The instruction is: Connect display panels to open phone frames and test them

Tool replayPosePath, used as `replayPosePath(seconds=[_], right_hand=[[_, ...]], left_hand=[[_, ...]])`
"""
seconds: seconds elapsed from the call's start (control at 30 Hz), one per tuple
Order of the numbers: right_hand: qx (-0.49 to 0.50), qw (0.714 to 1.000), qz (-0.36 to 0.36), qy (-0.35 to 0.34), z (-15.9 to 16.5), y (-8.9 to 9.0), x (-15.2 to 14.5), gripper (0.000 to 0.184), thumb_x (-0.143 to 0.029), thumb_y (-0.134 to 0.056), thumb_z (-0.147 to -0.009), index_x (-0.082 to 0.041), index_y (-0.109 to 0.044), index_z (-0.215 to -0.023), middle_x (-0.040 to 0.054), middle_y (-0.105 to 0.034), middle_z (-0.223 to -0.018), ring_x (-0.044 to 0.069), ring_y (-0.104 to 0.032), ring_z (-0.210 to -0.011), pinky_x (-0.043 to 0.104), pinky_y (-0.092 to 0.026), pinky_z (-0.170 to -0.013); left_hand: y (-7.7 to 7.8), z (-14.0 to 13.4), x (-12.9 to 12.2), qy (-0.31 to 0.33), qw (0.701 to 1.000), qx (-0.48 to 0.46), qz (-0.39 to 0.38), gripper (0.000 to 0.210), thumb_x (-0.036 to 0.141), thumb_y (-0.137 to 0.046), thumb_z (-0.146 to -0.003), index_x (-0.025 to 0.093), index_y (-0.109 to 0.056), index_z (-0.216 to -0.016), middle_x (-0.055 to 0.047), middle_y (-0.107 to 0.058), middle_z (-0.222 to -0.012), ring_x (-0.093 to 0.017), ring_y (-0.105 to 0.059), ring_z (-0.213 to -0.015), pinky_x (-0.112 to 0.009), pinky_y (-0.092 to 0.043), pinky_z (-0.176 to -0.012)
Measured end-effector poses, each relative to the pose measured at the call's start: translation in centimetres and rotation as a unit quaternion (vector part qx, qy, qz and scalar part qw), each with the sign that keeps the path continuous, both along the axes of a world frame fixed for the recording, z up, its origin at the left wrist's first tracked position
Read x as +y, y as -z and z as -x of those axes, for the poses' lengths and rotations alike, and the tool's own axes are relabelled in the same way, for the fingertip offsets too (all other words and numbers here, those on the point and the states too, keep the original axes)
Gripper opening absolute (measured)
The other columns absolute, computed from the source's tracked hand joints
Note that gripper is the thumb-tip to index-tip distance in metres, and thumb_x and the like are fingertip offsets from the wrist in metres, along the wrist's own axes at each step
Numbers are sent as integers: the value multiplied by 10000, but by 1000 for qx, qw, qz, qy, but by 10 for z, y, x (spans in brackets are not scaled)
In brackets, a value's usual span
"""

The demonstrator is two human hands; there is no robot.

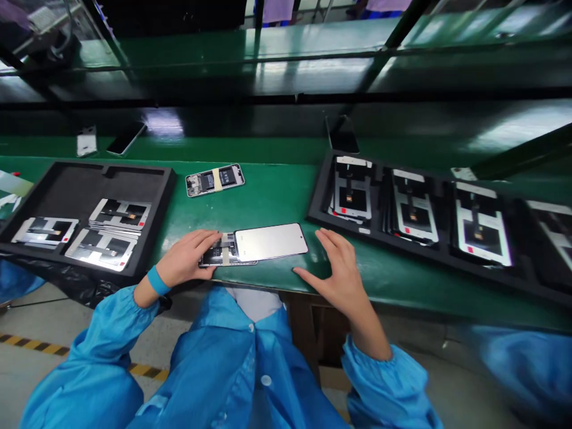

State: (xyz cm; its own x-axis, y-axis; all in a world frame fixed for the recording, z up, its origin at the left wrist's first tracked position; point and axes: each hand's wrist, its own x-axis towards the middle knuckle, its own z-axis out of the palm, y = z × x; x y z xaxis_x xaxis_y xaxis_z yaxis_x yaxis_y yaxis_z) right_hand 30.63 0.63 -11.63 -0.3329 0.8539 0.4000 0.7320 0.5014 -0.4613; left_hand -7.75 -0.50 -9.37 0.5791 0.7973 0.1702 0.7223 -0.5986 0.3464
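Note:
My left hand (193, 255) grips the left end of an opened phone body (218, 253), thumb along the near edge and fingers over the far side. A phone screen panel (272, 241), pale and shiny on its upper face, lies partly over the right part of that body and reaches out to the right. My right hand (333, 265) is just right of the panel, thumb and fingers spread, touching nothing. Behind them another opened phone body (215, 180) rests on the green bench, a cream strip across its battery.
A black foam tray (161, 190) at left holds stacked screen panels (118, 214). At right, a long compartmented tray (379, 231) holds more panels (480, 223). Dark phones (126, 139) lie at the back under a shelf. The green bench's (268, 196) front edge is close to my body.

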Motion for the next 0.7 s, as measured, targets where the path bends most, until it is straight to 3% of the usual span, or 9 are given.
replayPosePath(seconds=[0.13, 0.33, 0.57, 0.7], right_hand=[[0, 1000, -2, -3, -1, 1, 1, 845, -490, -719, -896, -288, -299, -1599, 164, -470, -1466, 383, -457, -1357, 607, -424, -1121], [-4, 1000, 0, 1, -2, 3, 1, 831, -521, -706, -898, -289, -313, -1592, 152, -480, -1465, 371, -463, -1352, 589, -432, -1118], [-3, 1000, 4, 4, -1, 3, 0, 799, -516, -705, -899, -286, -345, -1574, 149, -490, -1452, 363, -464, -1347, 587, -434, -1121], [-5, 1000, -3, 5, 0, 4, -1, 788, -506, -701, -903, -283, -347, -1570, 151, -495, -1442, 364, -469, -1336, 588, -439, -1114]], left_hand=[[-3, 4, -1, 5, 1000, -12, 10, 729, 392, -648, -934, 132, -336, -1540, -200, -505, -1477, -333, -517, -1338, -491, -456, -1129], [-1, 16, 0, -6, 999, -23, 37, 519, 490, -647, -951, 146, -536, -1324, -204, -476, -1488, -359, -468, -1373, -553, -427, -1144], [-8, 5, 3, 4, 998, 7, 65, 694, 361, -656, -909, 142, -391, -1512, -205, -444, -1528, -364, -466, -1381, -544, -425, -1146], [-9, -5, 5, 4, 998, 15, 62, 665, 275, -675, -842, 121, -455, -1450, -195, -545, -1431, -348, -540, -1289, -509, -469, -1110]])
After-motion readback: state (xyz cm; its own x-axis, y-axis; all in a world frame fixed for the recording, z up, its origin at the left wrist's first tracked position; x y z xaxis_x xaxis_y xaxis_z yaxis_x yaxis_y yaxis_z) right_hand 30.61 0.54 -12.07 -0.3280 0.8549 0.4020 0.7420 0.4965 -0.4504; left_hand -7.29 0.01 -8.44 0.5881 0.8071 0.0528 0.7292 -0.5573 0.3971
